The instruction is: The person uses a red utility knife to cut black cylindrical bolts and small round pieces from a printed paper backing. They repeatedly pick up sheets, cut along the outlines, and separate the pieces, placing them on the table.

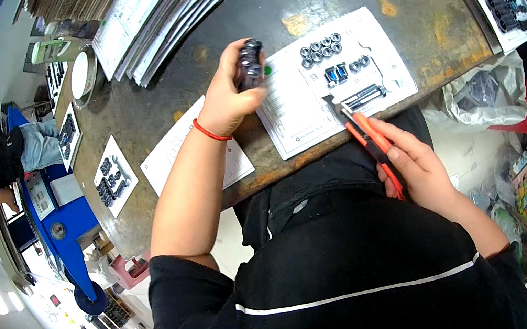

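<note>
My left hand [229,95] is closed around a cluster of dark, shiny ring-like metal parts [251,58], raised over the workbench. In my right hand [417,166] is a pair of pliers [371,143] with red and black handles, its jaws pointing at the printed sheet [299,106] by the front edge. On that sheet's right half lie several short black cylinders [321,50] in rows. Below them sit small black and blue pieces [336,75], two more round parts [360,64] and some black rods [364,97]. The plier tips are close to the rods; whether they touch, I cannot tell.
A second sheet [228,163] lies left of the first. Further left is a card with black parts [114,177]; another parts-laden sheet [506,9] is at the right end. Stacked papers [156,25] and a white bowl [81,76] stand behind. Another person [5,159] is at far left.
</note>
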Demonstrator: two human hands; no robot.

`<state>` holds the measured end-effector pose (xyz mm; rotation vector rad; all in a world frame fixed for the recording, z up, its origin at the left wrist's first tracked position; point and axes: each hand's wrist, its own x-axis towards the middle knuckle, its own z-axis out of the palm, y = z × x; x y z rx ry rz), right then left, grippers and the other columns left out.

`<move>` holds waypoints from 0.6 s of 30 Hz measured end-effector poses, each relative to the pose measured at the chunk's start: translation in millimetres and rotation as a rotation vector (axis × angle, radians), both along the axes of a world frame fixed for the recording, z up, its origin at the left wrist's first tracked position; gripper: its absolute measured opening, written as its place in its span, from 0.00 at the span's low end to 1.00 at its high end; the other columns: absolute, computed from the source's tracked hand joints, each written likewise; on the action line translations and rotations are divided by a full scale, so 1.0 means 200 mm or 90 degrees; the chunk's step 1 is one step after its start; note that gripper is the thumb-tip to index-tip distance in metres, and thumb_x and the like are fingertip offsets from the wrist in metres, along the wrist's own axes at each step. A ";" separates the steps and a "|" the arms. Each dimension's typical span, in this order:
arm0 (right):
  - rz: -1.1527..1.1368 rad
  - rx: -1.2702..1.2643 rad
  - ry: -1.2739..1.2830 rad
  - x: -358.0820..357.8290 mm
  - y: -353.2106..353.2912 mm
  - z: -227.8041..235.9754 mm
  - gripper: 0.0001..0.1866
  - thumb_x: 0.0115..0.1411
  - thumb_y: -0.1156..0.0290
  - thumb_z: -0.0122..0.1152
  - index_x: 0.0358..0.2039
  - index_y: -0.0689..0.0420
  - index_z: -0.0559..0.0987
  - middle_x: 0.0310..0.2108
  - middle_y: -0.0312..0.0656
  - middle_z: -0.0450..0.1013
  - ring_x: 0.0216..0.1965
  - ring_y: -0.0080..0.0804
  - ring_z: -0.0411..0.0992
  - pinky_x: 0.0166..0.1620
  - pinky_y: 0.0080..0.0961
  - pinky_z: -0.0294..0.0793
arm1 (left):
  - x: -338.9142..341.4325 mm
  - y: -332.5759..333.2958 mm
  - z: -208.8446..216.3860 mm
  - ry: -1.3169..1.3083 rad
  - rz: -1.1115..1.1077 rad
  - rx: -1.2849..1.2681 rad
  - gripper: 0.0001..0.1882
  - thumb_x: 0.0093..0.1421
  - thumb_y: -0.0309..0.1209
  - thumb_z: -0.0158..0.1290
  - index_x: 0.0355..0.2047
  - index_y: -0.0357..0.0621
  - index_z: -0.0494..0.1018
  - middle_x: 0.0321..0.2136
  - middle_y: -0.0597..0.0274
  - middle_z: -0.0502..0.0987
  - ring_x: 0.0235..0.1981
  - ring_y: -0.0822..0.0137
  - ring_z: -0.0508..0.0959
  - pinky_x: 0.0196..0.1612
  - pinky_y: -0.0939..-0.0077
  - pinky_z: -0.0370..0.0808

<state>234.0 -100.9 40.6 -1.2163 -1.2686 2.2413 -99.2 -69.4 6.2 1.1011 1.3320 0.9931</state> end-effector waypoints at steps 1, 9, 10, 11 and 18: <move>-0.011 0.014 0.014 0.00 0.00 0.00 0.25 0.72 0.70 0.41 0.68 0.50 0.60 0.29 0.38 0.70 0.23 0.18 0.67 0.29 0.16 0.71 | -0.02 -0.02 -0.02 -0.132 0.040 0.009 0.41 0.38 0.29 0.56 0.58 0.44 0.61 0.43 0.62 0.68 0.42 0.69 0.71 0.50 0.72 0.69; -0.103 0.337 0.018 -0.27 0.08 -0.07 0.30 0.67 0.76 0.48 0.69 0.57 0.57 0.39 0.38 0.72 0.25 0.18 0.66 0.31 0.16 0.70 | -0.12 -0.24 0.12 -0.345 0.094 0.136 0.44 0.39 0.40 0.70 0.58 0.47 0.64 0.43 0.61 0.68 0.43 0.69 0.72 0.52 0.74 0.70; -0.095 0.388 -0.007 -0.29 0.08 -0.09 0.30 0.67 0.76 0.49 0.69 0.58 0.57 0.43 0.40 0.72 0.26 0.19 0.67 0.32 0.17 0.71 | -0.16 -0.29 0.16 -0.361 0.104 0.154 0.45 0.40 0.40 0.70 0.58 0.45 0.64 0.44 0.60 0.69 0.43 0.68 0.72 0.52 0.73 0.69; -0.087 0.439 -0.030 -0.31 0.10 -0.11 0.30 0.66 0.77 0.49 0.69 0.58 0.57 0.46 0.43 0.73 0.27 0.20 0.68 0.33 0.18 0.72 | -0.22 -0.35 0.19 -0.329 0.139 0.172 0.45 0.40 0.39 0.69 0.58 0.43 0.63 0.44 0.59 0.69 0.43 0.67 0.72 0.51 0.72 0.70; -0.031 0.791 -0.220 -0.41 0.18 -0.26 0.29 0.60 0.75 0.60 0.62 0.65 0.67 0.53 0.55 0.72 0.49 0.44 0.74 0.53 0.32 0.71 | -0.77 -0.95 0.36 0.301 0.366 -0.008 0.39 0.41 0.26 0.59 0.57 0.37 0.62 0.41 0.63 0.68 0.42 0.72 0.68 0.46 0.80 0.67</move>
